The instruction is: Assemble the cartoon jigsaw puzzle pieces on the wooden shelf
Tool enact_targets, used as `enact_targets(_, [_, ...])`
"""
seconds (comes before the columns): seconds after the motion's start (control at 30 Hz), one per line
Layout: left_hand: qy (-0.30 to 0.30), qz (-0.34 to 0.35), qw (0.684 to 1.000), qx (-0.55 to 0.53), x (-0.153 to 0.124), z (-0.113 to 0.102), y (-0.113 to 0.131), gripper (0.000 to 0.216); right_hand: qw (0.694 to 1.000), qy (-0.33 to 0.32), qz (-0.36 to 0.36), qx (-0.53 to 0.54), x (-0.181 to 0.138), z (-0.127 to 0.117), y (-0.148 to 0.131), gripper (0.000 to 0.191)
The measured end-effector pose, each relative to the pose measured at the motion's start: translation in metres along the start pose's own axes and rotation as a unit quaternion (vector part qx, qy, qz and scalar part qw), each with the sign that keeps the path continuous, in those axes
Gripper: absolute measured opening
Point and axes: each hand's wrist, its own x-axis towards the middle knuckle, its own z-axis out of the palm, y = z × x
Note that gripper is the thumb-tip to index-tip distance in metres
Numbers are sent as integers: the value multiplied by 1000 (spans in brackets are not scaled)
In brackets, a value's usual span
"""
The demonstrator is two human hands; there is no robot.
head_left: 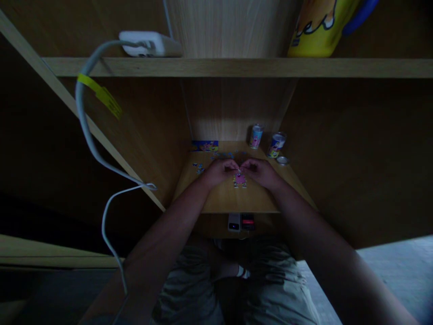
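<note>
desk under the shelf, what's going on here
A person has both bare hands over the desk. The left hand and right hand come close together at the top of a pink cluster of puzzle-like pieces; whatever they pinch is too small to tell. Some loose pieces lie off to the left. Two printed cans stand toward the back right, a round lid beside the nearer one.
</note>
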Motion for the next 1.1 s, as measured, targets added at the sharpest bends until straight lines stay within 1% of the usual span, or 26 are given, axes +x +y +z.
enact_targets(0.07, [2,11,1000,24,0,0,2,14,1000,-6,2,-3,1,0,2,34])
enact_targets(0.13, [7,24,998,64,0,-2,3,9,1000,2,1,-7,2,0,5,35])
enact_targets(0.2, [11,38,992,119,0,-4,4,8,999,36,-4,-19,2,0,7,36])
enact_targets(0.3, [11,53,977,204,-1,-9,1,12,995,86,-16,-54,2,-1,9,36])
enact_targets(0.37, [12,62,967,246,-1,-11,-2,15,993,82,-29,-83,2,-1,11,33])
enact_targets(0.5, [5,91,950,299,0,-15,-8,19,989,42,-48,-132,3,0,14,25])
enact_targets(0.6, [25,78,939,335,0,-18,-9,21,984,49,-42,-166,4,-1,18,20])
enact_targets(0.7, [63,41,928,364,-2,-21,-8,25,975,88,-6,-206,5,-6,21,19])
enact_targets(0.77, [68,43,931,355,-2,-21,-4,23,970,112,19,-216,5,-9,20,21])
enact_targets(0.83, [32,80,948,305,-1,-19,1,16,970,130,30,-202,5,-10,17,22])
enact_targets(0.9, [-26,126,963,239,-1,-15,7,10,973,143,31,-177,5,-10,14,22])
enact_targets(0.97, [-69,154,964,206,-1,-11,12,9,976,151,30,-157,5,-10,12,22])
enact_targets(1.03, [-85,163,960,209,-1,-9,14,8,978,151,26,-142,5,-9,11,20])
enact_targets(1.1, [-84,160,957,226,-1,-9,14,9,981,145,17,-127,5,-9,10,19])
